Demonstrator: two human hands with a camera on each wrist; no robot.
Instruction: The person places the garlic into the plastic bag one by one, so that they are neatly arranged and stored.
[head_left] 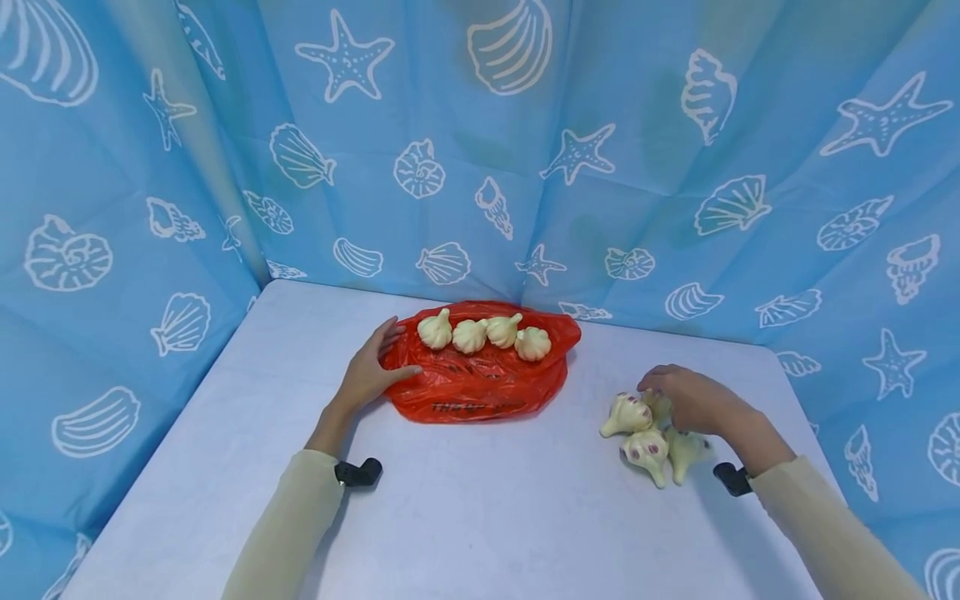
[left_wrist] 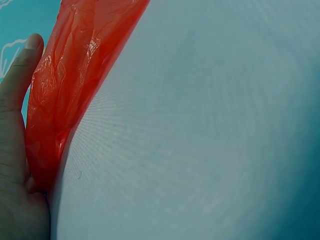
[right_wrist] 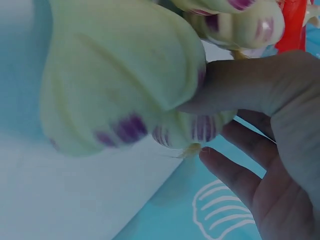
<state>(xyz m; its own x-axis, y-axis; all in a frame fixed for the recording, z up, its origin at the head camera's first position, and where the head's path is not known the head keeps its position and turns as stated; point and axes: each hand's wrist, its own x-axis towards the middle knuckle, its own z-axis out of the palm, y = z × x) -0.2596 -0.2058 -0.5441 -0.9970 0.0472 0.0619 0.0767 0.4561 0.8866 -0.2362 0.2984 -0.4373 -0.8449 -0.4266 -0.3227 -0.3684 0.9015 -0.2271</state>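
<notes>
A red plastic bag (head_left: 487, 392) lies flattened on the table, with several small cream garlic bulbs (head_left: 470, 336) in a row on it. My left hand (head_left: 367, 372) rests at the bag's left edge, thumb straight over the plastic and fingers extended along its side. To the right sits a cluster of larger, purple-marked garlic bulbs (head_left: 647, 450). Over the far side of that cluster is my right hand (head_left: 693, 400). In the right wrist view its thumb and fingers close around one garlic bulb (right_wrist: 202, 127), partly hidden behind a nearer bulb (right_wrist: 120, 75).
A white cloth covers the table (head_left: 480, 517). Blue curtains (head_left: 480, 125) with white shell and starfish prints hang along the back and both sides. Dark printed lettering shows on the bag's front. Each wrist carries a small black camera (head_left: 360, 472).
</notes>
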